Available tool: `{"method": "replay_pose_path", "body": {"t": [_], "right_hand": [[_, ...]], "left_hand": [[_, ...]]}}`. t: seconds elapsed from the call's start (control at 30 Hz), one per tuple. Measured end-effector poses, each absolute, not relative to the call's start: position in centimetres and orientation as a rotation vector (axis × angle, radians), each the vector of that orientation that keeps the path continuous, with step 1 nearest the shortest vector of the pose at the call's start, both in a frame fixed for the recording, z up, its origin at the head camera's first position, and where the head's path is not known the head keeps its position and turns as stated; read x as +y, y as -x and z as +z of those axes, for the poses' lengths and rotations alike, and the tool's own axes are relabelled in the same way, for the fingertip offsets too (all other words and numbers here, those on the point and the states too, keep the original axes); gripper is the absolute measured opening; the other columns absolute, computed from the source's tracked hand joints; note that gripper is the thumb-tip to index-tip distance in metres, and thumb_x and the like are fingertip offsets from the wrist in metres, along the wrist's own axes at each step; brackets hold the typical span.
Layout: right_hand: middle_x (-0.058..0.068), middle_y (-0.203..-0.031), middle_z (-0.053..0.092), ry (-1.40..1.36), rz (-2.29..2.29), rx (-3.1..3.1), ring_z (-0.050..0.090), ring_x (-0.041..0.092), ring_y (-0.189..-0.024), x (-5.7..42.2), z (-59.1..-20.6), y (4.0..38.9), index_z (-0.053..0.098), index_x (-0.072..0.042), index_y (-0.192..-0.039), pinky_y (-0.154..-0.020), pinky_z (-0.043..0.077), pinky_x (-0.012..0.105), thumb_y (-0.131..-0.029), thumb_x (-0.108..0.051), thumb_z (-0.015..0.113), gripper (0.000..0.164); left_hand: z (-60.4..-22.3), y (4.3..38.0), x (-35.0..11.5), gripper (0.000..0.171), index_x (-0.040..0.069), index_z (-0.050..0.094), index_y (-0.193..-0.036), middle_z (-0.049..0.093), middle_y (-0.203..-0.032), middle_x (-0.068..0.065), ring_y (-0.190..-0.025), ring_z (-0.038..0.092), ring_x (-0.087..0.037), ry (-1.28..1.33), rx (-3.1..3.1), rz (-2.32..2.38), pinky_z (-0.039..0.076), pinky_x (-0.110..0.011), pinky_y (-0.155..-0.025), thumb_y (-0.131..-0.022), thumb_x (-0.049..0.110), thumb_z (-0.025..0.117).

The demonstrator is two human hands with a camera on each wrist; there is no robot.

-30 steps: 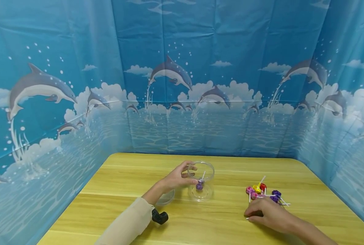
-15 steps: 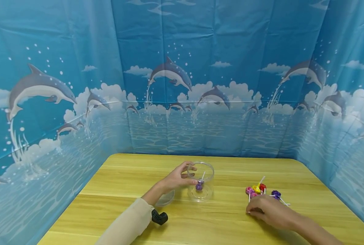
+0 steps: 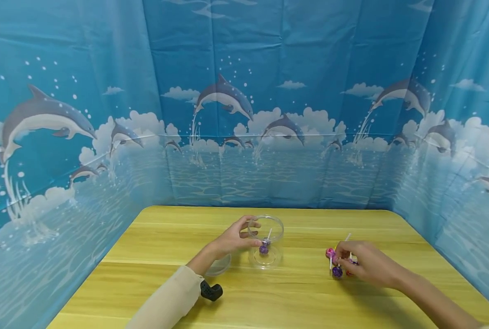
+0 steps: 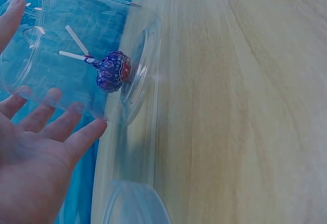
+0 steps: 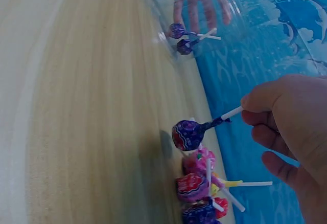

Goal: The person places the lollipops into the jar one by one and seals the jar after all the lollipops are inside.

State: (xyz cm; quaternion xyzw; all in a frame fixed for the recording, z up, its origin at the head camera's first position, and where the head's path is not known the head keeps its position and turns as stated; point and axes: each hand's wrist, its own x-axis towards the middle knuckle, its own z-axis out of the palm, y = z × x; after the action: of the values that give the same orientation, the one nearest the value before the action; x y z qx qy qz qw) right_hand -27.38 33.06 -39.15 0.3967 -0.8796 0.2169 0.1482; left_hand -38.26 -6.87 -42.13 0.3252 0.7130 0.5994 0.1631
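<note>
A clear plastic jar stands upright on the table, with two purple-wrapped lollipops inside, sticks up. My left hand holds the jar from its left side, thumb in front and fingers behind. Over the loose candy on the right, my right hand pinches the white stick of a dark purple lollipop, whose wrapped head hangs downward. Just below it in the right wrist view lie a pink lollipop, a red-and-pink one and another purple one; in the head view the hand partly covers them.
A round clear lid lies left of the jar, partly behind the left forearm. A black curved piece shows at the left wrist. The wooden table meets a blue dolphin-print curtain at back and sides.
My right hand has picked a purple lollipop up by its stick and risen slightly over the pile. My left hand stays on the jar. The head view has shifted a little.
</note>
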Motion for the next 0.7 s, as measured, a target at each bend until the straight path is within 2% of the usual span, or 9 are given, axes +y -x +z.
{"method": "replay_pose_path", "body": {"t": [0.2, 0.43, 0.57, 0.7], "right_hand": [[-0.02, -0.082, 0.058, -1.111, 0.681, -2.531, 0.053, -0.001, -0.073, 33.2, -38.4, 27.6, 0.064, -0.023, -0.091, -0.058, 0.047, 0.026, -0.095, -0.001, 0.073, 0.025], [-0.013, -0.085, 0.065, -0.999, 0.781, -2.541, 0.06, 0.001, -0.074, 33.1, -37.9, 27.7, 0.065, -0.021, -0.092, -0.061, 0.052, 0.029, -0.098, -0.005, 0.072, 0.018], [-0.013, -0.087, 0.065, -0.885, 0.9, -2.544, 0.062, 0.007, -0.075, 33.4, -38.1, 27.9, 0.066, -0.018, -0.094, -0.063, 0.054, 0.03, -0.098, -0.004, 0.071, 0.015], [-0.009, -0.087, 0.067, -0.793, 1.022, -2.55, 0.065, 0.016, -0.074, 33.6, -38.1, 28.1, 0.068, -0.012, -0.095, -0.062, 0.054, 0.03, -0.099, -0.004, 0.07, 0.009]], "left_hand": [[-42.2, 38.3, -6.8, 0.071, 0.015, 0.036, -0.157, 0.045, -0.151, -0.014, -0.143, 0.04, -0.045, -0.927, 2.042, 1.703, 0.05, -0.043, -0.103, -0.098, 0.024, 0.075], [-42.1, 38.2, -7.0, 0.071, 0.016, 0.036, -0.157, 0.04, -0.154, -0.022, -0.143, 0.04, -0.046, -0.937, 2.021, 1.718, 0.05, -0.043, -0.103, -0.099, 0.024, 0.075], [-42.1, 38.2, -7.0, 0.074, 0.018, 0.037, -0.157, 0.042, -0.153, -0.021, -0.142, 0.04, -0.046, -0.937, 2.022, 1.722, 0.051, -0.043, -0.102, -0.096, 0.03, 0.078], [-42.2, 38.4, -6.9, 0.076, 0.015, 0.035, -0.159, 0.043, -0.153, -0.02, -0.141, 0.042, -0.046, -0.934, 2.027, 1.718, 0.051, -0.043, -0.102, -0.096, 0.027, 0.078]]}}
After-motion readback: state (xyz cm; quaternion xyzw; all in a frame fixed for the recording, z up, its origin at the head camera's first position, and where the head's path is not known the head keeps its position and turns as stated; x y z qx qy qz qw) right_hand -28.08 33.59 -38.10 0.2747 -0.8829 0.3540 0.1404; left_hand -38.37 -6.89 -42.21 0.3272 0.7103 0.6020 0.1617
